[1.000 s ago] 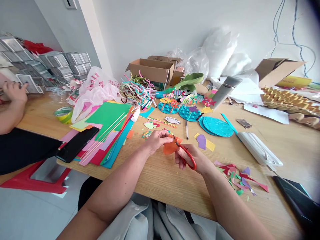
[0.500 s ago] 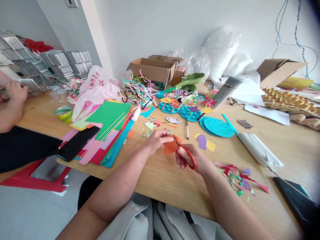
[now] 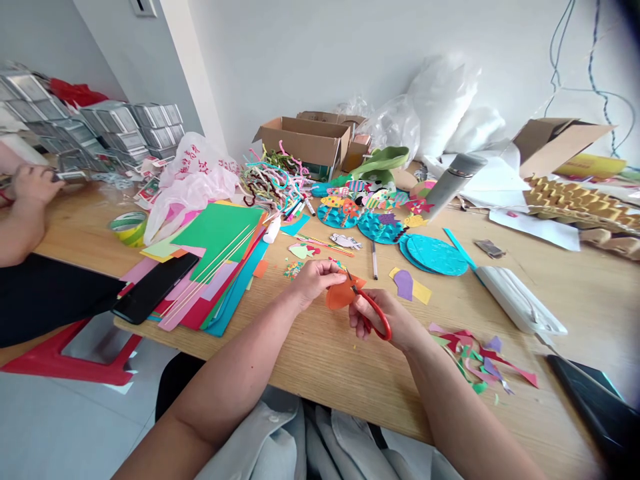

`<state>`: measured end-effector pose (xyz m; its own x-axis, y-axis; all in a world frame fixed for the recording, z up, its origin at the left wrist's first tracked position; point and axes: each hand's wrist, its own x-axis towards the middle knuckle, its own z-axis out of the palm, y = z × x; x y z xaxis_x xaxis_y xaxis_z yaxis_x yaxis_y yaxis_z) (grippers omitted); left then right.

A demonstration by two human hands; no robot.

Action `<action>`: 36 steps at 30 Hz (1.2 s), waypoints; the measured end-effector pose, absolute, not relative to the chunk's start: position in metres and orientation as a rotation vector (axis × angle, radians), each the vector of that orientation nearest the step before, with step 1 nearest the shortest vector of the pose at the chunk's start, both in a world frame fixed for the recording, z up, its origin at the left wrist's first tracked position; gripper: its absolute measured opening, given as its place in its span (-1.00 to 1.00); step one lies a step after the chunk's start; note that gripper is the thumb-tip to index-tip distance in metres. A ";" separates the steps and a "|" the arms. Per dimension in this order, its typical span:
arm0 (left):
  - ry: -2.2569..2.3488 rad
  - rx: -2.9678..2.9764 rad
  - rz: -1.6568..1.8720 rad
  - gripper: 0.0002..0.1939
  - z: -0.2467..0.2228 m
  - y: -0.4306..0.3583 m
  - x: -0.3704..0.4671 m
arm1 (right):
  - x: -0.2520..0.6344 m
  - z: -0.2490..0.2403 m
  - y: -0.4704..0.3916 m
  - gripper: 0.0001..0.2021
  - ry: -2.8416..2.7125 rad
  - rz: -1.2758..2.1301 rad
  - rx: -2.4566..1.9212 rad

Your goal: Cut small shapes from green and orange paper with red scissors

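My left hand (image 3: 317, 281) pinches a piece of orange paper (image 3: 339, 296) by its upper edge, above the near part of the table. Red-handled scissors (image 3: 377, 312) are in my right hand (image 3: 383, 313), their blades pointing up and left across the orange paper. The paper has a rounded lower outline and a pointed corner to the right. Just beyond my hands lie a pale green paper fish shape (image 3: 301, 251), a silver-grey fish shape (image 3: 345, 240) and a pen (image 3: 375, 261). A purple paper piece (image 3: 403, 284) on a yellow one lies to the right.
Stacked coloured paper (image 3: 220, 233) with a black phone (image 3: 156, 287) lies left. Paper scraps (image 3: 483, 360) and a white power strip (image 3: 520, 299) are right. Blue discs (image 3: 440, 254), decorated fish, a steel bottle (image 3: 455, 183) and pipe cleaners (image 3: 275, 177) stand behind. Another person's hand (image 3: 37, 183) is far left.
The scissors and my right hand have shifted very slightly left against the orange paper. At far left, the other person's hand has moved a little, and the framed item by it has tipped flatter.
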<state>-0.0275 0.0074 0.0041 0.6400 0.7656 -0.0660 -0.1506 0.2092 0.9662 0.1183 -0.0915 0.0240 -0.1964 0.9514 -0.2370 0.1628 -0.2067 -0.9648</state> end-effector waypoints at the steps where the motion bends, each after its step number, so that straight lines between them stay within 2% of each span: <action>1: 0.624 1.201 0.694 -0.78 0.004 0.007 -0.027 | 0.118 0.024 -0.091 -0.46 -1.355 1.472 -1.373; 36: 0.626 1.186 0.680 -0.77 0.007 0.006 -0.027 | 0.118 0.023 -0.091 -0.46 -1.348 1.475 -1.405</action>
